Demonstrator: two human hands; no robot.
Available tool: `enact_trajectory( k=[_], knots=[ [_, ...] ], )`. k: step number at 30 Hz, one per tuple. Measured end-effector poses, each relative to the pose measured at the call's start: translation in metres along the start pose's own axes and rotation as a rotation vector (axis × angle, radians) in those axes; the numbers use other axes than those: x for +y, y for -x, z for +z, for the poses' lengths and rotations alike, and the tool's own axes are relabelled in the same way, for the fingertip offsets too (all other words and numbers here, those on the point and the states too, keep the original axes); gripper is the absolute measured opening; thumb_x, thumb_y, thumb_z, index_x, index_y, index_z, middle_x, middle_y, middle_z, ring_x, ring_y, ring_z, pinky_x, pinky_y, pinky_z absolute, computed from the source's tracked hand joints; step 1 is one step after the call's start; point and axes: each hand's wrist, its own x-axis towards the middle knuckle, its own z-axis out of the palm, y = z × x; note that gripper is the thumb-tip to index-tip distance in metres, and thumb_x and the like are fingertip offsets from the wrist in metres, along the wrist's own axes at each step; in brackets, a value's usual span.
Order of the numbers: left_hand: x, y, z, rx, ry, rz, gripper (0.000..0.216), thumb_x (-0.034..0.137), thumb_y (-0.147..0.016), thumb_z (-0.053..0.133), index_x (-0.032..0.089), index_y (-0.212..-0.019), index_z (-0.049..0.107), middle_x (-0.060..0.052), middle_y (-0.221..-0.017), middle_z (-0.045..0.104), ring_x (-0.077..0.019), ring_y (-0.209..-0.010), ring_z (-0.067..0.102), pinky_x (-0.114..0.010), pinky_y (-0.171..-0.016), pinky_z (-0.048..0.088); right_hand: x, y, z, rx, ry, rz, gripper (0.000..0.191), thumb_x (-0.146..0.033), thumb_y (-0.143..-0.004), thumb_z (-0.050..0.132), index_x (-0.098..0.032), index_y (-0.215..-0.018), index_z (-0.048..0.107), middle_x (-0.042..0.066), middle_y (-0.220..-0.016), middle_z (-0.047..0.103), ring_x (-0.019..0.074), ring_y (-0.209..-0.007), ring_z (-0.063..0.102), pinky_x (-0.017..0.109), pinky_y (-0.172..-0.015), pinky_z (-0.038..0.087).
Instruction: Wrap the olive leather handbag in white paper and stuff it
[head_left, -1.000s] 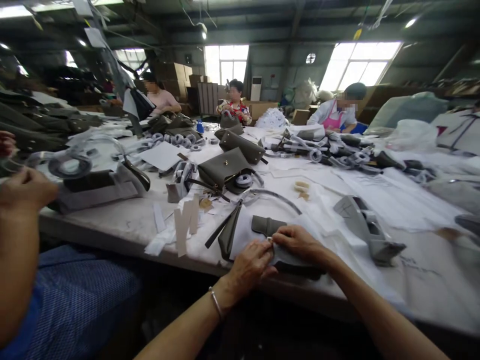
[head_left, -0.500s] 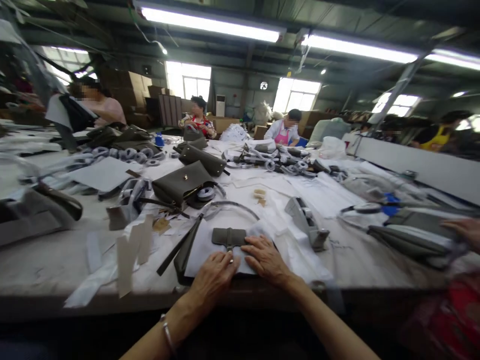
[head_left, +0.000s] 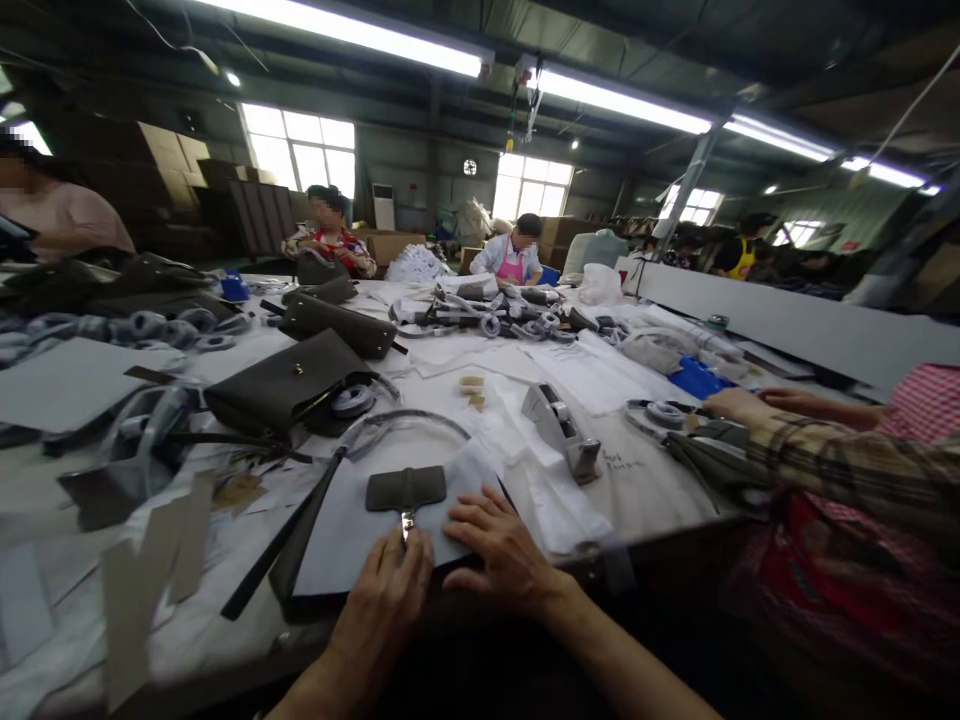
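Note:
A dark olive handbag lies at the table's front edge, with a white sheet over it. On the sheet rests a small olive leather piece with a narrow strap across its middle. A shiny metal clasp hangs from that strap. My left hand has its fingers closed together at the clasp's lower end, which they hide. My right hand lies flat on the sheet, fingers spread, just right of the leather piece. A wrapped handle arches behind the bag.
A tape dispenser stands right of the bag. Another olive bag lies behind to the left, near cardboard strips. At right, a co-worker's arm reaches over a bag. More people sit across the table.
The view has turned right and come closer, so the table's things appear further left. My right hand has shifted slightly away from the leather piece. The co-worker's arms at right now show.

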Motion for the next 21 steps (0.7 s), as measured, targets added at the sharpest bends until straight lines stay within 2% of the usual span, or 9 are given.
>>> enact_trajectory(
  k=[2,5,8,12,14,17,19,21],
  knots=[
    [-0.007,-0.002,-0.002,-0.039,0.003,0.033,0.044,0.001,-0.087,0.039,0.014,-0.123,0.061,-0.015,-0.124,0.062,-0.0294,-0.115,0.058,-0.044,-0.097,0.048,-0.003,0.006,-0.004,-0.063,0.042,-0.031,0.065,-0.056,-0.08,0.068,-0.023,-0.133,0.051,0.009,-0.137,0.056,0.0278,-0.134,0.042,0.051,-0.118,0.018],
    [-0.023,-0.005,-0.006,0.011,0.032,0.139,0.044,0.0,-0.087,0.038,0.014,-0.123,0.06,-0.013,-0.12,0.064,-0.0245,-0.109,0.061,-0.036,-0.093,0.05,-0.006,0.009,-0.005,-0.099,0.105,-0.031,0.073,-0.045,-0.079,0.071,-0.024,-0.142,0.041,0.01,-0.144,0.049,0.0285,-0.136,0.038,0.051,-0.118,0.016],
    [-0.038,-0.007,-0.013,0.089,0.079,0.172,0.046,-0.002,-0.087,0.032,0.012,-0.121,0.059,-0.013,-0.117,0.064,-0.0216,-0.104,0.063,-0.033,-0.089,0.051,-0.008,0.002,-0.006,-0.072,0.157,-0.031,0.063,-0.03,-0.084,0.065,-0.023,-0.142,0.041,0.01,-0.143,0.049,0.028,-0.135,0.039,0.05,-0.118,0.018],
    [-0.04,-0.009,-0.02,0.061,0.061,0.093,0.048,0.0,-0.088,0.032,0.015,-0.127,0.056,-0.013,-0.12,0.062,-0.0224,-0.107,0.06,-0.035,-0.092,0.049,-0.005,-0.011,0.0,-0.048,0.159,-0.066,0.045,-0.02,-0.087,0.053,-0.024,-0.132,0.051,0.007,-0.132,0.06,0.0246,-0.124,0.05,0.043,-0.11,0.032],
    [-0.036,-0.009,-0.02,0.035,0.031,0.064,0.046,0.003,-0.09,0.035,0.017,-0.128,0.056,-0.011,-0.12,0.062,-0.0239,-0.108,0.059,-0.037,-0.094,0.047,-0.003,-0.014,0.006,-0.056,0.133,-0.08,0.041,-0.019,-0.085,0.053,-0.025,-0.126,0.055,0.006,-0.126,0.064,0.0241,-0.116,0.055,0.039,-0.102,0.04],
    [-0.03,-0.009,-0.015,0.025,0.012,0.018,0.041,0.004,-0.092,0.037,0.02,-0.122,0.06,-0.009,-0.116,0.064,-0.0245,-0.102,0.061,-0.039,-0.091,0.047,-0.001,-0.013,0.013,-0.061,0.085,-0.044,0.039,-0.02,-0.081,0.056,-0.025,-0.12,0.06,0.005,-0.123,0.066,0.0252,-0.11,0.058,0.038,-0.095,0.043],
    [-0.029,-0.008,-0.011,0.03,0.005,-0.007,0.039,0.004,-0.092,0.038,0.021,-0.118,0.061,-0.008,-0.112,0.066,-0.0235,-0.097,0.061,-0.038,-0.088,0.048,0.0,-0.013,0.007,-0.101,0.026,-0.01,0.037,-0.023,-0.079,0.061,-0.026,-0.115,0.063,0.004,-0.119,0.068,0.0253,-0.107,0.06,0.038,-0.094,0.044],
    [-0.031,-0.005,-0.006,0.056,0.02,0.006,0.039,0.005,-0.093,0.037,0.022,-0.119,0.061,-0.006,-0.111,0.066,-0.0224,-0.095,0.062,-0.036,-0.085,0.048,0.005,-0.02,-0.01,-0.149,-0.087,0.03,0.032,-0.03,-0.079,0.065,-0.028,-0.111,0.066,0.002,-0.109,0.071,0.023,-0.099,0.064,0.034,-0.09,0.047]
  ],
)
